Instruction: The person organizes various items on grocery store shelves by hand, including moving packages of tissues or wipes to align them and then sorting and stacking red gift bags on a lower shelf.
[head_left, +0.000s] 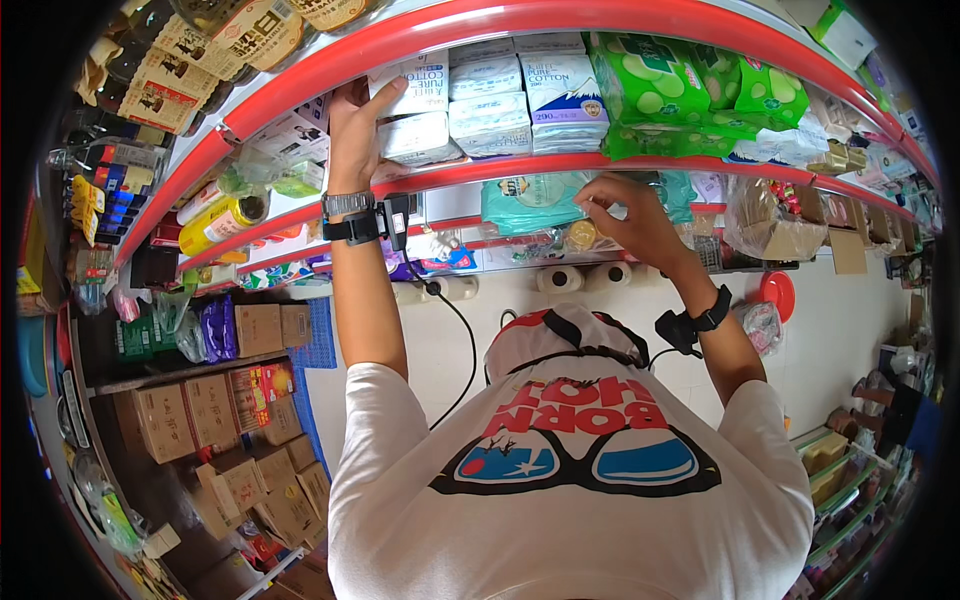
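My left hand (356, 124) reaches onto a red-edged shelf and grips a white pack of cotton pads (424, 86) at the left end of a row. Under that pack lies another white pack (412, 137). Stacked white packs (489, 116) and packs with a blue mountain print (564, 90) stand to the right, followed by green plastic packs (652, 82). My right hand (616, 210) hovers in front of the lower shelf, near a teal plastic bag (532, 199) and a round golden lid (582, 234). Its thumb and fingertips are close together; no held object is visible between them.
Labelled bottles (255, 37) stand on the upper shelf. A yellow container (217, 225) lies at left. Cardboard boxes (161, 424) fill shelving on the lower left. Paper rolls (560, 279) and a red basin (778, 296) are on the floor. Another person's legs (874, 394) show far right. A black cable (471, 337) hangs from my left wrist.
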